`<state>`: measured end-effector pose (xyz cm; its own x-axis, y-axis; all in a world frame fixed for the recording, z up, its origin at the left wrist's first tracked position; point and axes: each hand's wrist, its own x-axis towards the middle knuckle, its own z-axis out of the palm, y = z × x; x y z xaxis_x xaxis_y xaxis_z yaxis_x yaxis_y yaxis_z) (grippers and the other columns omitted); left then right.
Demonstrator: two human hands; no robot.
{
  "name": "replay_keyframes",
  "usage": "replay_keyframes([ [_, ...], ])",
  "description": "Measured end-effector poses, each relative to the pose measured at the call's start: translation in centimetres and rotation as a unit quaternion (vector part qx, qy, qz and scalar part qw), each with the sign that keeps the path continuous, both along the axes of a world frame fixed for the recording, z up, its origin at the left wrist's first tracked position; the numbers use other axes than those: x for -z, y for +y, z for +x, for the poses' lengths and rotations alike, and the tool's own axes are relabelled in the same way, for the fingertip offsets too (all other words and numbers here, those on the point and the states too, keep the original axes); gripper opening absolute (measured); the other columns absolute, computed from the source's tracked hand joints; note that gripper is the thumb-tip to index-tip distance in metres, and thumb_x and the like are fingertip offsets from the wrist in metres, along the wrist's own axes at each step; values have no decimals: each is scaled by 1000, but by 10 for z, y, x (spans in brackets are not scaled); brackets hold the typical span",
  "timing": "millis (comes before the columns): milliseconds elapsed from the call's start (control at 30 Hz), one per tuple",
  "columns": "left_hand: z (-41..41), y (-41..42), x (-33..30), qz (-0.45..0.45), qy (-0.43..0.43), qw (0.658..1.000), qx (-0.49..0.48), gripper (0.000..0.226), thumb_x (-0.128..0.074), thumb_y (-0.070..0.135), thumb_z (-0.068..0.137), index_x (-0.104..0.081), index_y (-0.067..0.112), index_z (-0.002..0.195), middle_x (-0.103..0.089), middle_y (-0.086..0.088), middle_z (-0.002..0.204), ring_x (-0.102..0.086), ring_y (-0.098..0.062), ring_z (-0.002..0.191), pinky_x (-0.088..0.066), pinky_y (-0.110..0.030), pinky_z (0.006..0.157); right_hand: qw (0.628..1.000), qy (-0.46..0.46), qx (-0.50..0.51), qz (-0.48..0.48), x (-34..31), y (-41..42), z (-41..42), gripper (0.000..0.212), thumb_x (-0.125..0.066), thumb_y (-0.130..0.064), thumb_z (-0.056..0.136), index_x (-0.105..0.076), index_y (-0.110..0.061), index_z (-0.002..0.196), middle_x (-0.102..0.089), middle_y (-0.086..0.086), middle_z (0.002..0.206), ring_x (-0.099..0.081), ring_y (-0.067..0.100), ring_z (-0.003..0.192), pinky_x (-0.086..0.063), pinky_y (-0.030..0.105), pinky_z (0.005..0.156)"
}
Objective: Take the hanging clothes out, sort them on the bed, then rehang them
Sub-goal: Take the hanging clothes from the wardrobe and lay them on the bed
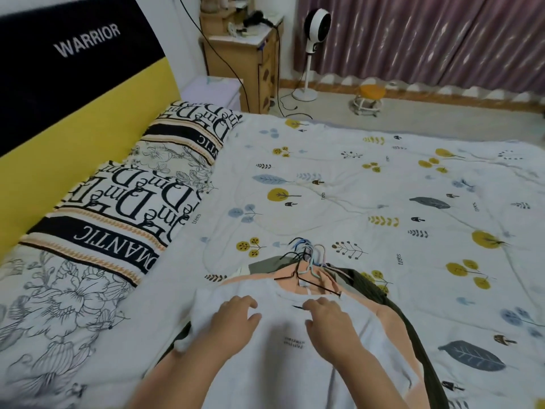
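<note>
Two bare hands lie on a pale grey soft-knit T-shirt (295,349), the top garment of a pile of hung clothes at the near edge of the bed (383,178). We note small dark lettering on its chest. Beneath it sit a peach cotton garment (392,317) and an olive-green heavier garment (413,329), both showing along the right side of the pile.

A cluster of thin wire and plastic hanger hooks (306,252), black, pale blue and pink, fans out at the pile's far end, resting on the white quilted cover printed with yellow trees and grey leaves.

Our left hand (236,315) lies palm down on the shirt's left shoulder, fingers loosely bent and spread, gripping nothing. Our right hand (327,317) rests near the neckline, fingers bent downward onto the fabric; we cannot tell whether they pinch it.

The quilt beyond and to the right of the pile lies flat. To the left, two pillows (129,202) with black lettering and line-drawn flowers lie against a yellow and black padded headboard (73,93). Past the far bed edge stand a wooden bedside cabinet (250,54), a white pedestal fan (312,33) and a small orange-topped stool (368,95) before pleated mauve curtains (427,33).
</note>
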<state>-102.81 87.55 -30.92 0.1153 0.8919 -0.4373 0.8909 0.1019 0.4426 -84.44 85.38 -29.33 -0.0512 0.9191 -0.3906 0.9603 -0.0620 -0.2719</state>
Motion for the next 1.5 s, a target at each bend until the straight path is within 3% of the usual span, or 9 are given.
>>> replay_keyframes([
  [467,-108,-163,-123,114,-56,991,-53,33,-47,33,94,-50,25,126,-50,2,127,-48,-15,117,-39,-32,100,987,15,-90,132,-134,-137,-107,39,-40,-29,98,-39,-24,137,-41,-1,140,-34,21,129,-33,33,100],
  [800,-192,-265,-200,169,38,976,-130,40,-46,37,95,-40,27,133,-39,6,138,-44,-15,120,-36,-28,100,952,-15,-269,147,-195,-182,-171,42,-42,-31,97,-38,-21,137,-43,4,136,-38,26,126,-36,37,101],
  [1200,-196,-432,-246,172,152,916,-328,49,-46,42,93,-34,27,138,-39,4,142,-36,-16,131,-32,-32,106,840,-12,-522,145,-241,-261,-235,52,-46,-32,96,-27,-19,143,-30,8,148,-28,27,135,-33,44,107],
  [1500,-190,-597,-264,134,187,828,-512,49,-48,41,92,-35,29,138,-39,5,142,-40,-14,129,-34,-31,106,725,19,-677,128,-258,-377,-290,58,-50,-34,93,-26,-21,145,-29,7,148,-30,28,134,-34,44,106],
])
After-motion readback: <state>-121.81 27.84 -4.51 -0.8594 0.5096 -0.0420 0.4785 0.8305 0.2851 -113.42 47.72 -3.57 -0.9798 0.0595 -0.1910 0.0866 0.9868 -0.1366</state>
